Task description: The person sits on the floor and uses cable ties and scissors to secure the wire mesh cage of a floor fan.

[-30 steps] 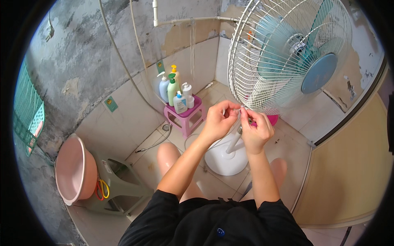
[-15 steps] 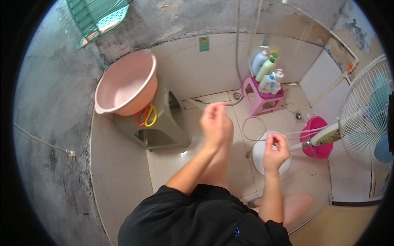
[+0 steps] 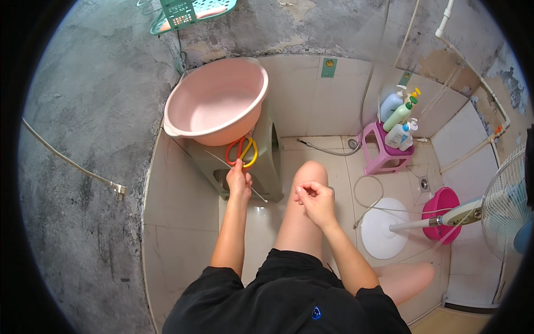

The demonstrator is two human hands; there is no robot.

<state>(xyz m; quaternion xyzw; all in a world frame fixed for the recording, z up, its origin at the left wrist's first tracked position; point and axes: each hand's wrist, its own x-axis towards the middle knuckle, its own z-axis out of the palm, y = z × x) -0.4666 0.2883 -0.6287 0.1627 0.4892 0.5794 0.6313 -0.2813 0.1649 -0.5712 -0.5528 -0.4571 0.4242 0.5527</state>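
My left hand (image 3: 239,181) is closed on a thin white strip (image 3: 257,193) with a small knob at its lower end, like a cable tie. Its fingertips are right at the handles of a pair of scissors (image 3: 243,151), one loop red and one yellow; whether they grip the scissors I cannot tell. The scissors lie at the edge of a grey-green stool (image 3: 264,150), below a pink basin (image 3: 222,100) standing on it. Above my bare knee, my right hand (image 3: 318,206) is pinched closed; anything between its fingertips is too small to see.
A standing fan (image 3: 384,228) with a white base is on the right, beside a magenta basin (image 3: 445,209). Pump bottles (image 3: 400,114) crowd a small pink stool (image 3: 384,158). A shower hose (image 3: 328,150) and a cord (image 3: 361,189) lie on the tiles. A green basket (image 3: 206,11) hangs top left.
The view has swung left. My left hand has moved over to the scissors, with the thin strip now plainly seen. My right hand has come left, from above the fan base to my knee.
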